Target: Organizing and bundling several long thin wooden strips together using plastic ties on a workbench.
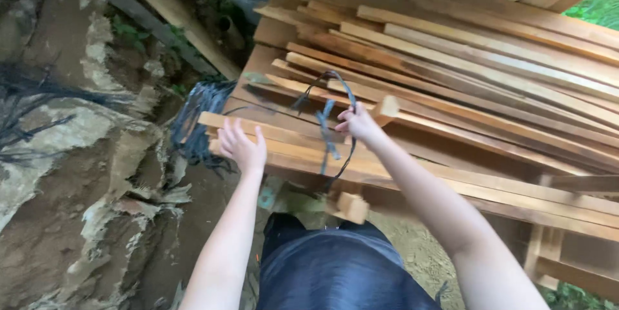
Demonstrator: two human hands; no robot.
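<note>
While the strap (332, 126) is pinched and pulled up by the right hand (360, 123), its dark, flat, limp band is kept looped over the slats (303, 149), which seems to draw them together. The left hand (242, 145) is laid open, fingers spread, on the slat ends, apparently to steady them; nothing is held by it. Long, thin, rough-sawn pale wood is stacked on the pile (490, 71). More straps (196, 123) are heaped beside it, near bare earth (71, 187).

left hand (242, 145): open, fingers spread, palm turned down | right hand (358, 123): fingers pinched closed, wrist raised | both forearms bare, stretched forward, right one reaching further
</note>
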